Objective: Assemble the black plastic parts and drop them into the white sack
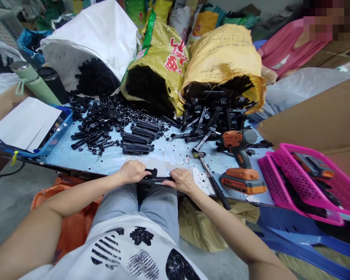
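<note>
At the table's front edge, my left hand [133,171] and my right hand [182,180] are closed on the two ends of a long black plastic part [156,179]. My fingers hide both of its ends. Just beyond my hands lies a row of similar black bar-shaped parts [137,148]. Right of my right hand a hammer [210,178] rests with its handle over the edge, beside white round discs [200,179]. Farther right an orange and black cordless drill [237,155] stands upright on its battery.
A white sack [96,31], a green-yellow sack [160,58] and a yellow sack [221,54] spill black parts [105,116] across the blue table. Pink baskets [306,175] stand right, a blue basket [51,138] left. At the back right is a person in a pink top [291,46].
</note>
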Tool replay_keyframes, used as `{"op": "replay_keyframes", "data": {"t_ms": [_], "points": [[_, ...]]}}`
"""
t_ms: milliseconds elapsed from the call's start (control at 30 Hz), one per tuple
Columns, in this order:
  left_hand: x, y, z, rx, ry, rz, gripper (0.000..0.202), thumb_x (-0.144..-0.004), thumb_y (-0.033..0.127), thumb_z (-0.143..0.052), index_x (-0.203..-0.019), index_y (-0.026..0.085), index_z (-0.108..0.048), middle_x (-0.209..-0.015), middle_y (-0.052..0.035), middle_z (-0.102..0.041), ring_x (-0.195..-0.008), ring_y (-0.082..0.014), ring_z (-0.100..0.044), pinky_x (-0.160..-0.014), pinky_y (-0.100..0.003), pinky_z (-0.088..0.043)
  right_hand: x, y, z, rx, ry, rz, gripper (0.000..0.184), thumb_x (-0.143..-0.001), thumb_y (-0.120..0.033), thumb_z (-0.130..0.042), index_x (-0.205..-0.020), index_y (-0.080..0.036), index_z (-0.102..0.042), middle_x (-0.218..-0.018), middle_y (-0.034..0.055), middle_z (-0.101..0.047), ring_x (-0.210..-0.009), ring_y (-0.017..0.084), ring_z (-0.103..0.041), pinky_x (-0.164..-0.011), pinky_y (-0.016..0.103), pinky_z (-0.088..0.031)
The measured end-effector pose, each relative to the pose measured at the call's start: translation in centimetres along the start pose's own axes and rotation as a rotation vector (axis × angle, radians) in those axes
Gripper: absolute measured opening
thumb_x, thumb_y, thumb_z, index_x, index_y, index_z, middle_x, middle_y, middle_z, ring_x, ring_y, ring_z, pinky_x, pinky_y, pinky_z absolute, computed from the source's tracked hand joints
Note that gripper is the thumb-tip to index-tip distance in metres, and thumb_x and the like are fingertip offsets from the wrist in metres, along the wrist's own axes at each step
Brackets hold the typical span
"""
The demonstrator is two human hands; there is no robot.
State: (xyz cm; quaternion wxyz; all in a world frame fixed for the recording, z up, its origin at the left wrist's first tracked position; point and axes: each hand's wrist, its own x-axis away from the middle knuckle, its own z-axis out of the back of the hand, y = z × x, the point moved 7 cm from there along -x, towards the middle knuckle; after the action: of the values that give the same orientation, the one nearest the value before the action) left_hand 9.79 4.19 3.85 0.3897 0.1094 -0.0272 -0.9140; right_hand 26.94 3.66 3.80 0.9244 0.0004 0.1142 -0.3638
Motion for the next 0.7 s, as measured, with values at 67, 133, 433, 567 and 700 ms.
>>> {"op": "replay_keyframes", "data": {"t_ms": [67,133,433,567,700], "points": [[1.4,2.1,3.3,0.137,0.129,-0.113,0.052,-0.095,0.047,-0.029,-0.066,0.014,-0.056,-0.060,-0.0072,-0.059,-0.057,-0.0176,-0.054,-0.052,-0.028,-0.038,0.1,-2.8,3.5,-0.165,0.067,0.182,0.064,-0.088,-0.067,-0.027,-0.056,-0.017,-0.049,-0.052,0.0017,-0.046,-0.050,0.012,-0.041,-0.052,0.027,-0.025],[3.1,4.6,7.1,0.392,0.215,-0.249,0.052,-0.096,0.047,-0.024,-0.067,0.016,-0.054,-0.056,-0.0037,-0.055,-0.051,-0.0151,-0.050,-0.048,-0.027,-0.035,0.4,-5.7,6.8,-0.389,0.086,0.351,0.065,-0.085,-0.072,-0.025,-0.054,-0.018,-0.045,-0.050,-0.0010,-0.039,-0.048,0.011,-0.037,-0.051,0.028,-0.022],[5.2,7.7,10.6,1.053,0.402,-0.181,0.049,-0.099,0.040,-0.017,-0.074,0.016,-0.052,-0.054,-0.0017,-0.052,-0.049,-0.0113,-0.048,-0.051,-0.024,-0.039,-0.5,-11.3,5.9,-1.086,0.338,0.380,0.060,-0.090,-0.067,-0.015,-0.059,-0.021,-0.039,-0.046,-0.0026,-0.037,-0.041,0.010,-0.037,-0.045,0.027,-0.027],[5.7,8.3,10.1,1.036,0.707,-0.092,0.052,-0.096,0.050,-0.021,-0.088,0.017,-0.060,-0.075,-0.0067,-0.062,-0.069,-0.0146,-0.059,-0.063,-0.027,-0.048,-1.8,-11.6,2.1,-1.229,0.828,0.056,0.064,-0.083,-0.073,-0.004,-0.082,-0.024,-0.046,-0.071,0.0022,-0.051,-0.061,0.015,-0.053,-0.058,0.031,-0.045],[5.4,8.8,8.0,0.707,0.687,-0.115,0.067,-0.093,0.059,-0.011,-0.121,0.017,-0.055,-0.098,-0.0122,-0.064,-0.097,-0.0214,-0.060,-0.081,-0.035,-0.051,-3.6,-8.8,-1.2,-1.096,1.036,-0.413,0.051,-0.087,-0.059,-0.008,-0.113,-0.029,-0.041,-0.116,0.0079,-0.049,-0.106,0.023,-0.054,-0.085,0.045,-0.046]]}}
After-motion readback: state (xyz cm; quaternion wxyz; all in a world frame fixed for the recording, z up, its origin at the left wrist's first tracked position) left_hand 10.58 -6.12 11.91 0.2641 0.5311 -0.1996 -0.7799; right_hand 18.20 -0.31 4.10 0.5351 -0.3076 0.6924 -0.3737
